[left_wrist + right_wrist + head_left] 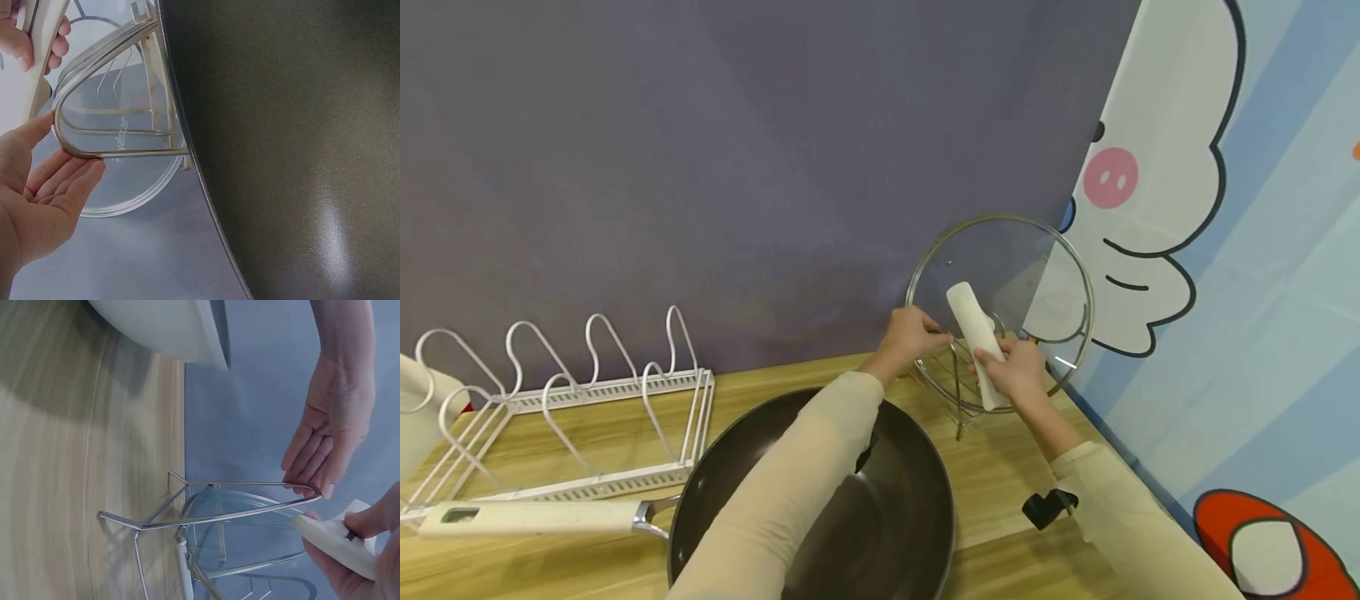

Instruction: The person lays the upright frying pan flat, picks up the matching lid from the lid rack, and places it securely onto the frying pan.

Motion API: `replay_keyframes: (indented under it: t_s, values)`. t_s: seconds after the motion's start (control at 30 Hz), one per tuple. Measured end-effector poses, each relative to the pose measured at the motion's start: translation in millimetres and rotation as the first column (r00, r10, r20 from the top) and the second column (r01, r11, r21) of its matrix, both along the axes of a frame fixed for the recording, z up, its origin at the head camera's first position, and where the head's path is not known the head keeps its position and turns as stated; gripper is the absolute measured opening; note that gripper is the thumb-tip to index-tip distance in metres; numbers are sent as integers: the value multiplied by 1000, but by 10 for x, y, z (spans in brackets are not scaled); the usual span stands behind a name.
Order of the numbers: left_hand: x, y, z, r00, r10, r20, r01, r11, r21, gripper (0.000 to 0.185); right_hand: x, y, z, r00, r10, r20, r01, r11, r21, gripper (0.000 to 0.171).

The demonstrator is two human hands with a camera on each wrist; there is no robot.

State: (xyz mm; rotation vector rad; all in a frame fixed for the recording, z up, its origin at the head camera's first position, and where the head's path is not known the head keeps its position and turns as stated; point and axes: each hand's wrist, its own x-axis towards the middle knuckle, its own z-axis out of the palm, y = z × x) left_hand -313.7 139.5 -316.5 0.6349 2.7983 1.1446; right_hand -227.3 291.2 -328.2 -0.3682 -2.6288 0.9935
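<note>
A round glass lid (1000,275) with a white handle (973,325) stands on edge in a small wire stand (958,400) against the grey wall. My right hand (1018,371) grips the lower part of the white handle (334,544). Straight fingers of my left hand (917,333) touch the top loop of the wire stand (119,153); the left hand (331,437) holds nothing. The lid's glass (131,181) shows behind the wire loop.
A large dark frying pan (880,508) with a long white handle (535,517) lies on the wooden table under my forearms. A white wire dish rack (572,392) stands at the left. A cartoon-printed wall panel (1225,250) closes off the right side.
</note>
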Motion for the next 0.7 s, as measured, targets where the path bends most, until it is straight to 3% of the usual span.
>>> replay_keyframes:
  t_s: [0.13,0.43,0.7]
  values:
    - [1,-7,-5,1000,7,18,-7,1000,6,30,5,-38,-16,999,-36,-14,36,999,-9,37]
    - [22,-11,-2,1000,-7,19,7,1000,15,30,26,-42,-23,998,-34,-57,31,998,-49,35]
    - [13,-8,-9,1000,-1,2,1,1000,13,25,46,-33,36,988,-52,-145,41,996,-83,31]
